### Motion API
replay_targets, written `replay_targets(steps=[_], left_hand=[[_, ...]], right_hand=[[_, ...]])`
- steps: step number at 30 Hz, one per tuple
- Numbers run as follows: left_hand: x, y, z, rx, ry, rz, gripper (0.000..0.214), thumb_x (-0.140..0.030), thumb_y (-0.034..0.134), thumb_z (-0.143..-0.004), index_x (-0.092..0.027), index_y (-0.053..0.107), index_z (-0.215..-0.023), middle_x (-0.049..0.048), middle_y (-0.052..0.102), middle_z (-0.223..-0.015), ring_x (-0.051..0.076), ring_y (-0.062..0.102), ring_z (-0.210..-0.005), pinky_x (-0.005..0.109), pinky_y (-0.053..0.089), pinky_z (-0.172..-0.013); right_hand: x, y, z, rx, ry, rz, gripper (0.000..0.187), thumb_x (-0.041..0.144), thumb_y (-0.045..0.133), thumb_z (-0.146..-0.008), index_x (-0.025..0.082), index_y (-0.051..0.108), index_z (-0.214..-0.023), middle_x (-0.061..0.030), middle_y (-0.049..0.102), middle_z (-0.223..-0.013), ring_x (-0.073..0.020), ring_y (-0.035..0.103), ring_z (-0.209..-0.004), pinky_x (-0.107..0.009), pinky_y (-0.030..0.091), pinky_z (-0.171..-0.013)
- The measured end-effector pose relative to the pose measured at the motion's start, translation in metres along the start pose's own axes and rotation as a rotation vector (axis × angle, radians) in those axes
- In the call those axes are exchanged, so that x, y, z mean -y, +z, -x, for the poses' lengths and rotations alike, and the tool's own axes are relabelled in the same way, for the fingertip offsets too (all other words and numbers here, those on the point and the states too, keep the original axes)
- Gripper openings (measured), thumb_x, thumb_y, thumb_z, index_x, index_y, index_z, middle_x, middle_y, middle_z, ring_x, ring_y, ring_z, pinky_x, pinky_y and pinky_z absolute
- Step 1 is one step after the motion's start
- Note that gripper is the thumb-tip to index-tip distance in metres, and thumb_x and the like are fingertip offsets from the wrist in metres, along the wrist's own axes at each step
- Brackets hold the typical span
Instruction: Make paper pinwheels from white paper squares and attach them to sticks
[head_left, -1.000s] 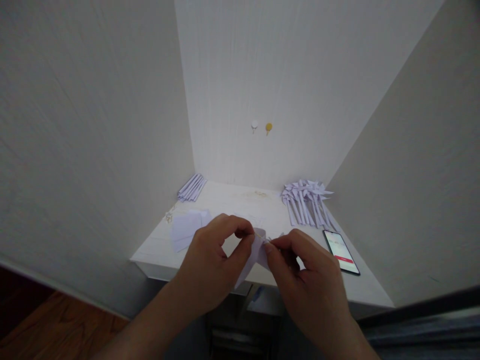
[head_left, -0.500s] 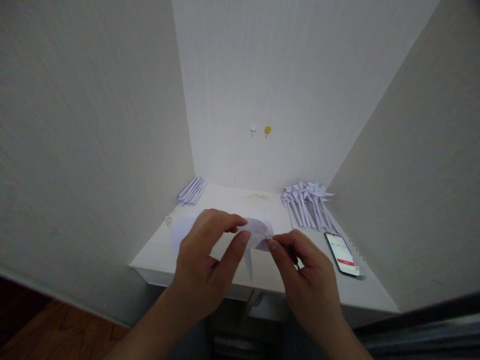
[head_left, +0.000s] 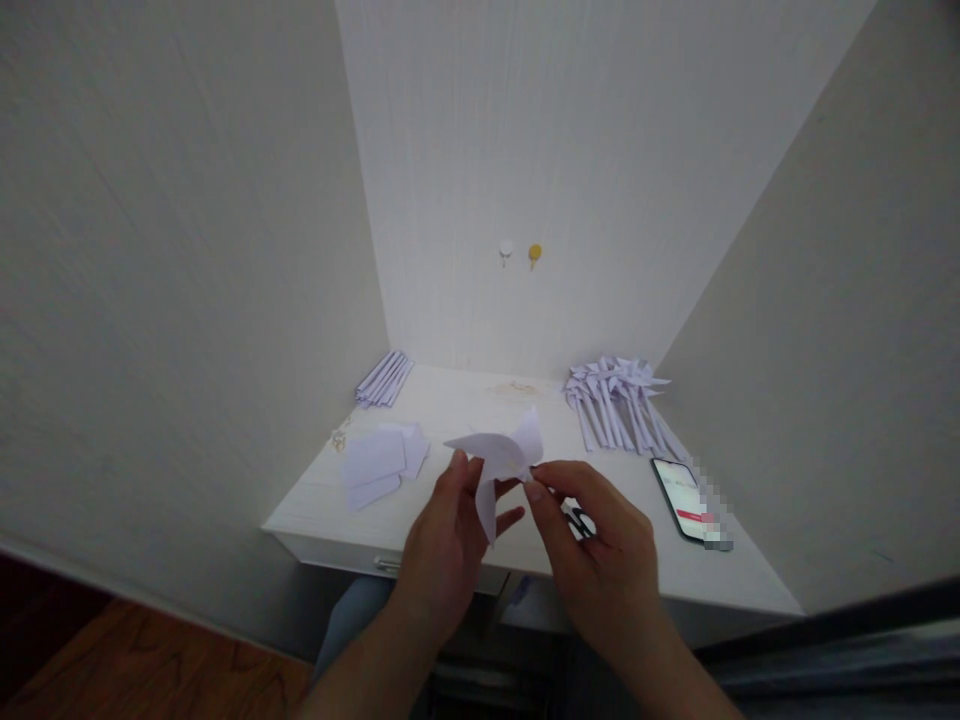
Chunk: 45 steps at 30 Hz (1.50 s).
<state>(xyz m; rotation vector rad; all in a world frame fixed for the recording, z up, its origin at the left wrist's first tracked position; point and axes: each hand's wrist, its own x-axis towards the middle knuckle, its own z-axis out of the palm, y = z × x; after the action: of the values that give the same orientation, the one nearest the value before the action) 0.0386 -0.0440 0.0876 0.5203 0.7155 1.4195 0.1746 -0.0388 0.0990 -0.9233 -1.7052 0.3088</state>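
Observation:
Above the front of a small white table [head_left: 457, 400], both hands hold a white paper pinwheel head [head_left: 499, 455] with curled blades. My left hand [head_left: 446, 545] grips it from below, fingers closed round its lower blade. My right hand [head_left: 592, 545] pinches at the pinwheel's centre with thumb and forefinger. A dark small object shows under the right fingers; I cannot make it out.
Loose white paper squares [head_left: 379, 462] lie at the table's left. A bundle of folded paper strips [head_left: 384, 377] sits at the back left, a pile of finished paper pinwheels [head_left: 619, 400] at the back right. A lit phone [head_left: 686, 497] lies at the right. Two wall hooks [head_left: 520, 252] hang above.
My left hand has slid down and rightward off the top of the pinwheel, uncovering the paper squares. The pinwheel is now raised and its blades spread in view.

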Motion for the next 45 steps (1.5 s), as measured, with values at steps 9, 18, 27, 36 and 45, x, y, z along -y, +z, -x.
replay_targets(steps=[9,18,27,36,45], left_hand=[[0.000,-0.011,-0.005,0.025,0.114,-0.080,0.047,-0.051,0.080,-0.086,-0.022,0.079,-0.123,0.0107,0.077,-0.132,0.030,0.066,-0.129,0.043,0.056,-0.107],[-0.009,-0.004,0.004,0.001,0.168,-0.279,0.036,-0.044,0.069,-0.093,-0.029,0.078,-0.124,0.0025,0.079,-0.127,0.026,0.067,-0.131,0.043,0.046,-0.119],[-0.002,-0.010,0.005,0.015,0.220,-0.420,0.045,-0.046,0.071,-0.095,-0.024,0.076,-0.133,0.0080,0.074,-0.140,0.030,0.061,-0.138,0.047,0.038,-0.125],[0.002,-0.009,0.002,0.040,0.194,-0.390,0.042,-0.040,0.072,-0.094,-0.023,0.076,-0.132,0.0079,0.077,-0.134,0.028,0.068,-0.128,0.046,0.049,-0.118],[0.009,-0.008,0.005,0.145,0.141,-0.533,0.048,-0.035,0.070,-0.095,-0.026,0.067,-0.142,0.0068,0.075,-0.138,0.028,0.066,-0.133,0.045,0.045,-0.119]], right_hand=[[-0.003,-0.002,-0.003,0.074,-0.049,0.066,0.011,0.014,0.062,-0.098,0.021,0.071,-0.095,-0.0023,0.076,-0.088,-0.0175,0.071,-0.081,-0.030,0.053,-0.075],[0.011,-0.005,-0.008,0.177,0.133,0.237,0.014,0.023,0.065,-0.092,0.021,0.071,-0.080,-0.0010,0.073,-0.071,-0.0177,0.065,-0.062,-0.030,0.043,-0.058],[0.011,-0.003,-0.015,0.227,0.300,0.236,0.022,0.030,0.062,-0.093,0.021,0.075,-0.077,-0.0022,0.073,-0.068,-0.0178,0.062,-0.058,-0.029,0.039,-0.056],[0.004,0.000,-0.013,0.261,0.351,0.269,0.022,0.030,0.062,-0.093,0.021,0.071,-0.074,-0.0025,0.072,-0.069,-0.0190,0.062,-0.061,-0.030,0.038,-0.059],[-0.012,0.005,-0.003,0.220,0.332,0.179,0.013,0.019,0.056,-0.088,0.020,0.065,-0.078,-0.0028,0.067,-0.071,-0.0191,0.058,-0.064,-0.030,0.038,-0.062]])
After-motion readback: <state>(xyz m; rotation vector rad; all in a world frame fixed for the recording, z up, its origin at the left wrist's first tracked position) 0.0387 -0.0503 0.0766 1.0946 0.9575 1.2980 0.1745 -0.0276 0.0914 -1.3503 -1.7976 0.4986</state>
